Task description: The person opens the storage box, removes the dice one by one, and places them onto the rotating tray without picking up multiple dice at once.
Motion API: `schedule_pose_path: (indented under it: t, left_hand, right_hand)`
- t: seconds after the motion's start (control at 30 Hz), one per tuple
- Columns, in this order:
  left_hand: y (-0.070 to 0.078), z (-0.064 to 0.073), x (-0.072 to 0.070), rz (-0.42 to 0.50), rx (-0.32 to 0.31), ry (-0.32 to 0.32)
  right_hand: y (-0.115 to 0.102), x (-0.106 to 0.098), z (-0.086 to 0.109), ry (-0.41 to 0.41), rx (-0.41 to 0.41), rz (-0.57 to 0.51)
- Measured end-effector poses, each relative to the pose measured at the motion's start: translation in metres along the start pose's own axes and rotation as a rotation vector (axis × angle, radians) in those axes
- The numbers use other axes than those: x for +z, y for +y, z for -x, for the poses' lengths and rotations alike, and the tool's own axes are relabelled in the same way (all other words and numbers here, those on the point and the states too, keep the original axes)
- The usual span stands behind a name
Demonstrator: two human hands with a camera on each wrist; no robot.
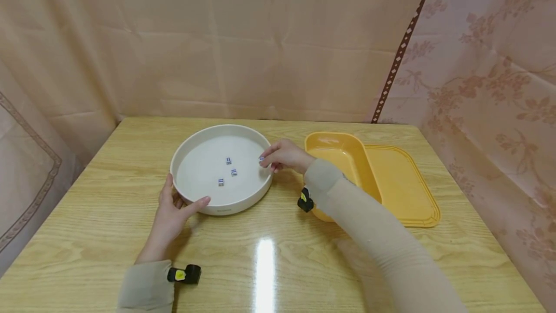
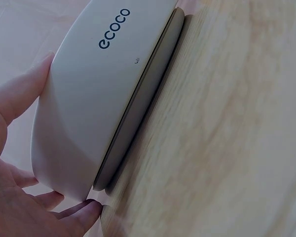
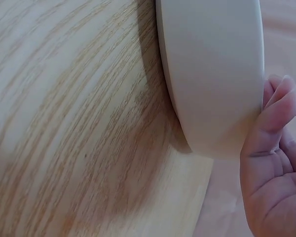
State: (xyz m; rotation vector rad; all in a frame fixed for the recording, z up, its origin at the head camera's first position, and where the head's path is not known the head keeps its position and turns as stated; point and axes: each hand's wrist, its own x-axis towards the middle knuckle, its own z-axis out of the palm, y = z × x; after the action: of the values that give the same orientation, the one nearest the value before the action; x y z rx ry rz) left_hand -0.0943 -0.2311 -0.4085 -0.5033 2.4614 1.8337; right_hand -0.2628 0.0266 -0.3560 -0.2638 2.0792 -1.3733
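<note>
Pinching die [image 1: 261, 159] in right hand [image 1: 287, 155] by right edge of white tray [image 1: 243, 203]; left hand [image 1: 171, 214] grips near-left edge; three dice [image 1: 234, 173] inside.

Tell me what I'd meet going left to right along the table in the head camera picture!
Left hand → dish → right hand → yellow box → yellow lid.

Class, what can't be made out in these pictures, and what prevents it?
- Head view: most of the pinched white cubic die with blue pips, covered by the right hand.
- Head view: part of the deep yellow plastic box, behind the beige right sleeve.
- Left wrist view: a tiny mark near "ecoco" on the round white dish, too small to read.
- Both wrist views: the dish's inside, behind its wall.
</note>
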Motion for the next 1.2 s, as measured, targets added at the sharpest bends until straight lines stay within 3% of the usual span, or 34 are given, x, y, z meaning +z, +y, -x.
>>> schedule_pose_path:
  t: [0.47, 1.2]
  left_hand:
    - [0.001, 0.0009, 0.0002, -0.001, -0.008, 0.005]
    - [0.0038, -0.0004, -0.0001, 0.002, -0.017, 0.003]
  right_hand:
    - [0.0019, 0.0012, 0.0003, 0.009, -0.002, 0.043]
    - [0.002, -0.0011, 0.001, -0.007, 0.006, -0.025]
